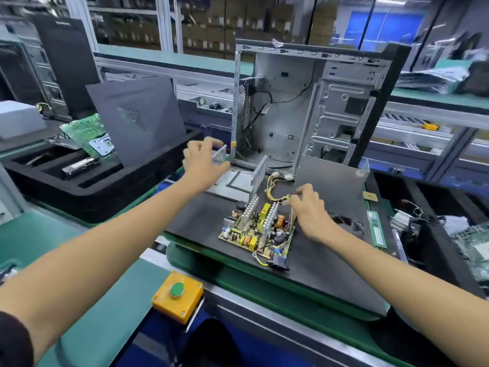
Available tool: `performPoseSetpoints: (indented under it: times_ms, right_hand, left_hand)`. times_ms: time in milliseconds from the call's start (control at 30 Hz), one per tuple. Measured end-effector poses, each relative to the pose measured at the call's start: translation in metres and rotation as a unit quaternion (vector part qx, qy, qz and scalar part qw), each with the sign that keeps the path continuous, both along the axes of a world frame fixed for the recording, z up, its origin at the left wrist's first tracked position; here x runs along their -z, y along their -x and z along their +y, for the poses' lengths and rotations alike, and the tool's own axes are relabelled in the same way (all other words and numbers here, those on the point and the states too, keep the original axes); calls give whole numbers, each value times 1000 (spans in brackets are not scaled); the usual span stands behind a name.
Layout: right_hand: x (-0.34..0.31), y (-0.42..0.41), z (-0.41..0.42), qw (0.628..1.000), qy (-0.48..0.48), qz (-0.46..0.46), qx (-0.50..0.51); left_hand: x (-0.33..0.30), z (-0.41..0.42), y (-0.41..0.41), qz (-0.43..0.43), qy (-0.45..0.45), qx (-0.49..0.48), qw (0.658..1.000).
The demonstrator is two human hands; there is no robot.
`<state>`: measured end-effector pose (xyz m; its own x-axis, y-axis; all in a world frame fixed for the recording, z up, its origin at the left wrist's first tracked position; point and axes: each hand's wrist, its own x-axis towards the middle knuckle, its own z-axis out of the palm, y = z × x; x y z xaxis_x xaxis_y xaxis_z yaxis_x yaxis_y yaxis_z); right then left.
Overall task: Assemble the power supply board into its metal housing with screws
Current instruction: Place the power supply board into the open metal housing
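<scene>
Around my station: case, trays, button box.

Ahead of me an open PC case (304, 107) stands upright on the worktop (79, 274), black cables hanging inside it. To my left a grey side panel (137, 120) leans in a black foam tray (66, 186), with a green board (87, 133) propped beside it and a drive (79, 165) lying in one slot. Near my front edge sits a yellow box (178, 296) with a green button (176, 289) on top. On my right a green RAM stick (377, 229) lies along the black mat (330, 260), and farther right another tray (449, 234) holds blurred parts I cannot make out. Shelves of cartons (211, 25) stand behind.
</scene>
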<state>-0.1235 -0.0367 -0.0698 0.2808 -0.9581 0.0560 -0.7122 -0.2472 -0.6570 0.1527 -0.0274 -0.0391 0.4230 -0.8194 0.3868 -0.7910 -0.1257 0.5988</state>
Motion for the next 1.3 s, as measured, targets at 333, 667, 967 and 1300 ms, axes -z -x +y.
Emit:
performPoseSetpoints:
  times_ms: [333, 667, 967, 1300]
  right_hand:
    - [-11, -34, -5, 983, -89, -150, -55]
    - [4, -38, 6, 986, -5, -166, -28]
    - [-13, -56, 29, 975, -14, 211, -69]
    - [-11, -66, 38, 978, -26, 207, -30]
  left_hand:
    - [35, -9, -22, 23, -34, 57, 998]
    - [41, 2, -31, 7, -19, 72, 997]
    - [68, 18, -29, 18, 16, 70, 997]
    - [72, 18, -33, 62, 37, 91, 993]
